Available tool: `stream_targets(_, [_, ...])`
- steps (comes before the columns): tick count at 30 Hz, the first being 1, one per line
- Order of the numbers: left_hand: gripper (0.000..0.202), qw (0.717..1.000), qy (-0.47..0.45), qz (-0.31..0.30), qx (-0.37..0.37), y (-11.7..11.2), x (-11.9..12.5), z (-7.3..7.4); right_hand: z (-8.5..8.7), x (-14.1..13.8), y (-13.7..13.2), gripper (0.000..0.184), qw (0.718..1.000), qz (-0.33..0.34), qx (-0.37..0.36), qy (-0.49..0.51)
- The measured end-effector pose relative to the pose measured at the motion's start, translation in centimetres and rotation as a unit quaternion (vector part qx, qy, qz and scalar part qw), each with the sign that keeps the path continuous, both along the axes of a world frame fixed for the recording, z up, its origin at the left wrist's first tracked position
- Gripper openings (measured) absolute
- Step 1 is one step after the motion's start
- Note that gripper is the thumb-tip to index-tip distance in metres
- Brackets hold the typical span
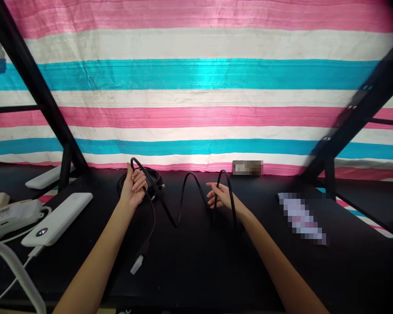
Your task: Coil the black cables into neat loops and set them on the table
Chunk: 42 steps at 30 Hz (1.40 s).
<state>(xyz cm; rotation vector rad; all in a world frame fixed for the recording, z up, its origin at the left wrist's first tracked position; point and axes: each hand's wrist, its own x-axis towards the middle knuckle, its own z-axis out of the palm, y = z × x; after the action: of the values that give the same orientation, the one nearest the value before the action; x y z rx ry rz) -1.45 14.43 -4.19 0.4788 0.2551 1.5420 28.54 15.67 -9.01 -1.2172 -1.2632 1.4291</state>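
My left hand (pixel 134 187) is closed around a black cable (pixel 163 203), with the thumb pointing up. From this hand a short end hangs down to a plug with a pale cover (pixel 137 264). The rest of the cable runs rightward in tall, loose bends above the black tabletop. My right hand (pixel 222 196) is among these bends, its fingers stretched out to the left and slightly apart. One bend arches over that hand and lies against it. Behind my left hand lies a coil of black cable (pixel 156 176), partly hidden by the hand.
On the left lie a white power bank (pixel 57 220) with a white cord plugged in and a white power strip (pixel 15 218). A blurred-out box (pixel 247 168) stands at the back, and a blurred-out flat item (pixel 301 218) lies right. Black frame bars (pixel 36 83) slant up both sides before a striped sheet (pixel 196 74).
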Motion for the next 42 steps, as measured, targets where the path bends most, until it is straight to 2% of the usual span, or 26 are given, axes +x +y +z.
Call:
stream_targets(3, [0.047,1.0,-0.002,-0.014,0.004,0.1,0.2,-0.3,-0.2,-0.5,-0.3,0.03,1.0,0.024,-0.014,-0.01])
stream_targets(6, [0.047,1.0,-0.012,-0.015,0.004,0.2,0.1,-0.3,0.7,-0.6,-1.0,0.035,0.998,0.042,-0.043,0.001])
stream_targets(10, [0.047,1.0,-0.014,0.0,-0.006,0.1,0.0,-0.1,2.7,-0.2,-1.6,0.068,0.992,0.079,-0.088,0.035])
stream_targets(13, [0.047,1.0,-0.02,0.011,-0.008,0.2,-0.4,0.0,3.9,0.6,-1.9,0.087,0.981,0.148,-0.085,0.092])
stream_targets(15, [0.047,0.999,-0.029,0.014,-0.008,0.3,-0.6,-0.1,4.4,1.2,-2.1,0.083,0.969,0.199,-0.061,0.137])
stream_targets(17, [0.047,0.999,-0.038,0.013,-0.01,0.4,-0.9,-0.3,4.9,1.7,-2.4,0.062,0.963,0.207,-0.024,0.169])
stream_targets(20, [0.046,0.998,-0.054,0.012,-0.004,0.6,-1.3,-0.5,5.4,2.4,-2.5,0.033,0.969,0.133,0.03,0.205])
stream_targets(22, [0.046,0.997,-0.074,0.017,0.007,0.6,-1.8,-0.5,5.6,3.1,-2.2,0.024,0.968,0.078,0.061,0.232])
stream_targets(24, [0.046,0.995,-0.099,0.026,0.017,0.6,-2.6,-0.4,5.6,4.0,-1.8,0.019,0.953,0.038,0.103,0.281])
stream_targets(26, [0.047,0.992,-0.122,0.036,0.026,0.6,-3.5,-0.2,5.6,5.3,-1.5,0.019,0.923,0.014,0.148,0.355])
stream_targets(28, [0.048,0.988,-0.142,0.046,0.037,0.6,-4.4,-0.1,5.5,6.6,-1.5,0.023,0.88,0.009,0.175,0.441])
stream_targets(31, [0.045,0.985,-0.151,0.056,0.059,0.5,-5.2,-0.1,5.7,7.9,-1.9,0.033,0.813,0.035,0.205,0.544])
stream_targets(32, [0.045,0.986,-0.145,0.057,0.061,0.5,-5.3,-0.1,5.8,8.2,-2.1,0.036,0.801,0.046,0.215,0.558])
stream_targets(33, [0.044,0.987,-0.134,0.058,0.059,0.5,-5.2,0.0,6.0,8.3,-2.4,0.039,0.798,0.052,0.222,0.557])
stream_targets(36, [0.043,0.993,-0.083,0.068,0.041,0.5,-4.8,0.2,6.6,8.2,-3.1,0.044,0.829,0.037,0.225,0.51])
stream_targets(38, [0.042,0.994,-0.054,0.088,0.038,0.5,-4.8,0.4,6.9,8.2,-3.5,0.044,0.833,0.036,0.22,0.506])
stream_targets(42, [0.037,0.988,-0.027,0.151,0.035,0.4,-5.3,0.7,7.1,8.3,-4.1,0.044,0.782,0.074,0.219,0.579])
